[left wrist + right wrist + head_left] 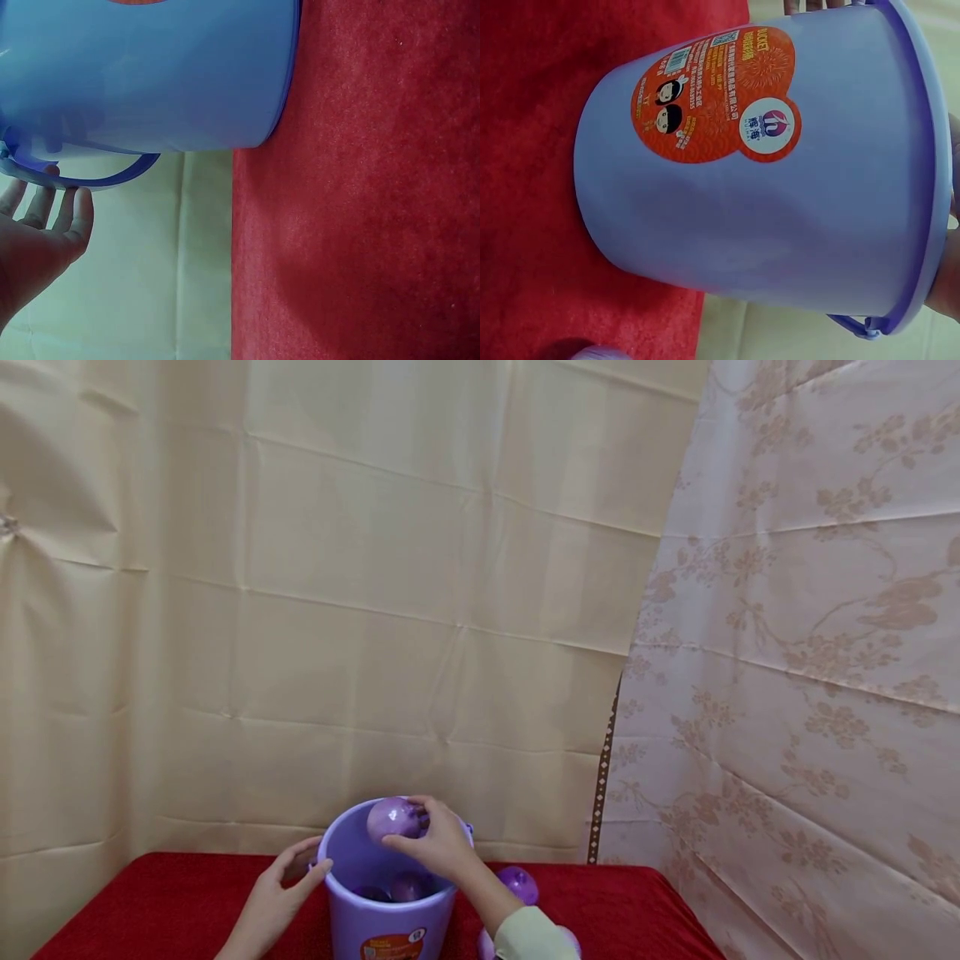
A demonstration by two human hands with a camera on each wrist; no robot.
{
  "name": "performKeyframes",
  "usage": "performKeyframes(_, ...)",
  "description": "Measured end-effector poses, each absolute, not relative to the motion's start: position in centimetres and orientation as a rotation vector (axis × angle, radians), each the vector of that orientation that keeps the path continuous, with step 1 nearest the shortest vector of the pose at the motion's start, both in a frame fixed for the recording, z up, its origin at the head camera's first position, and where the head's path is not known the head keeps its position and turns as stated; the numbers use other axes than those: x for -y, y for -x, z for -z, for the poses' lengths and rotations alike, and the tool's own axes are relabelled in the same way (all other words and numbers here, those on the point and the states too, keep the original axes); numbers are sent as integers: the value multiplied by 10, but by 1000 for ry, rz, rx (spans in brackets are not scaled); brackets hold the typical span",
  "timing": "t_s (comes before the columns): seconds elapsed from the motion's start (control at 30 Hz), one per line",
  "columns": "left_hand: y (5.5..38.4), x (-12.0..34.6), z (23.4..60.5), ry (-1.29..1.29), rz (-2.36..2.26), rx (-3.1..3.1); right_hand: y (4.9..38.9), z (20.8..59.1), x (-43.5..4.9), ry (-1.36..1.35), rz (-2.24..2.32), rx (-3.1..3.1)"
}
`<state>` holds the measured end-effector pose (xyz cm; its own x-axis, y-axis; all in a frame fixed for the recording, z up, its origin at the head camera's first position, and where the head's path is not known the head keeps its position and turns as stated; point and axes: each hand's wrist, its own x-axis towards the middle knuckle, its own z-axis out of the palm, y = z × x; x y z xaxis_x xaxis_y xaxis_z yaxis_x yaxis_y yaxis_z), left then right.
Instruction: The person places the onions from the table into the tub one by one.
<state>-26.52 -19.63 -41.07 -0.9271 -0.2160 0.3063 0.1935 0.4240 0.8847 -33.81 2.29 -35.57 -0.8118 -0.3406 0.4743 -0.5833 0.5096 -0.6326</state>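
A lilac plastic bucket [351, 910] with an orange label [718, 94] stands upright on the red cloth. My left hand [281, 893] grips its left rim, thumb over the edge. In the left wrist view, the fingers of that left hand [45, 229] are at the bucket's hanging handle [120, 178]. Just inside the bucket's mouth, my right hand [442, 843] holds a small, shiny purple balloon [390, 821] between thumb and fingers. Darker purple balloons [408, 885] lie inside the bucket. Mostly hidden behind the rim in the right wrist view is the right hand [946, 277].
Right of the bucket, another purple balloon [519, 885] lies on the red-covered table [600, 910]. More purple roundness shows beside the right sleeve [534, 935], which partly covers it. A cream curtain [360, 610] hangs behind, and a floral curtain [810, 652] at the right.
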Motion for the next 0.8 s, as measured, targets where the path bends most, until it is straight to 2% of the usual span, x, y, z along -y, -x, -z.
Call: performKeyframes(0.8, 265, 194, 410, -9, 1500, 2279, 335, 357, 0, -883, -1012, 2606)
